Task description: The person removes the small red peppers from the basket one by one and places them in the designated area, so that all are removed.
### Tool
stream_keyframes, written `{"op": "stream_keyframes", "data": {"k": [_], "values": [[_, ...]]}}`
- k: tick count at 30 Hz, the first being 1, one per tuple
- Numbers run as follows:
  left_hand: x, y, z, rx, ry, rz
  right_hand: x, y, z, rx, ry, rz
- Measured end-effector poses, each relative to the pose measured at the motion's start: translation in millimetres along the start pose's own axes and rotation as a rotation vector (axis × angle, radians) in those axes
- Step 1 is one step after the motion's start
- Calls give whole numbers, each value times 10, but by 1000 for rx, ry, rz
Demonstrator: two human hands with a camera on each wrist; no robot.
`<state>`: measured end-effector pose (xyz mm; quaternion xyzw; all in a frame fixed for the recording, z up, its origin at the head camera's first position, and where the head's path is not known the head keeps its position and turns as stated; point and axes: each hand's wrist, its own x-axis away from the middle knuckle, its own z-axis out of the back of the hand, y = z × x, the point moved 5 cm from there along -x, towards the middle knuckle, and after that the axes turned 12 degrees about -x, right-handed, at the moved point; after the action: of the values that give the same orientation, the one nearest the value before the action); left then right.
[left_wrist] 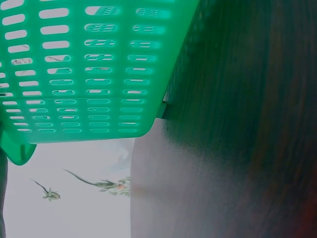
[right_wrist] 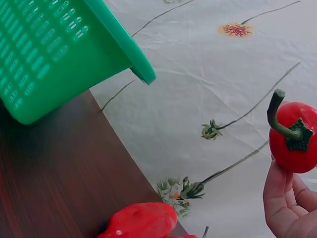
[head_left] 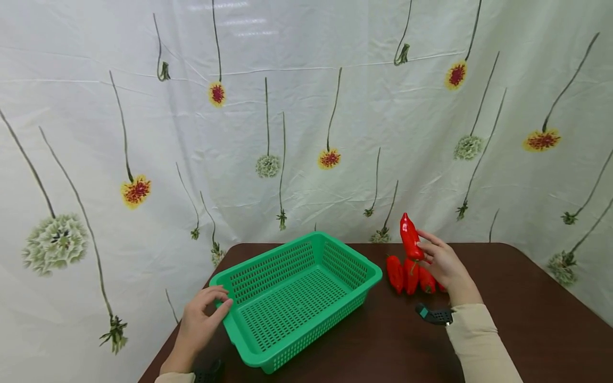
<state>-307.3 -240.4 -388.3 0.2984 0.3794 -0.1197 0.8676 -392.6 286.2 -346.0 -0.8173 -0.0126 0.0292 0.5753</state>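
Observation:
My right hand (head_left: 442, 264) holds up a shiny red pepper (head_left: 409, 238) between thumb and fingers, tip upward, above the table. Its green stem and star-shaped cap face the camera in the right wrist view, where the pepper (right_wrist: 296, 148) sits over my fingertips. Below the hand lie several more red peppers (head_left: 395, 274) side by side. At the near left corner of a green perforated plastic basket (head_left: 306, 332), my left hand (head_left: 198, 319) has thumb and fingers at the rim. Nothing lies inside the basket. The left wrist view shows mostly the basket's wall (left_wrist: 94, 74).
The dark brown table (head_left: 397, 340) has rounded far corners. Close behind it hangs a white curtain (head_left: 297, 122) printed with flowers on long stems. A black band (head_left: 435, 315) is on the right wrist.

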Motion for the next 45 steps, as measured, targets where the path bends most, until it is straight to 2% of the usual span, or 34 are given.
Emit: {"op": "stream_keyframes", "data": {"k": [9,14,21,30,37,45], "values": [[-5,7,-1,-4,-1,2,11,5,178,4,81,-12],[3,6,4,-3,2,5,40,9,291,-36,130,-16],[15,-2,-4,-6,6,7,80,21,432,-88,242,-12],[4,7,2,-7,7,3,71,94,589,-120,332,-12],[2,13,-4,-2,5,1,53,162,747,-73,459,17],[11,-5,1,-1,-2,11,71,214,884,-33,554,39]]}}
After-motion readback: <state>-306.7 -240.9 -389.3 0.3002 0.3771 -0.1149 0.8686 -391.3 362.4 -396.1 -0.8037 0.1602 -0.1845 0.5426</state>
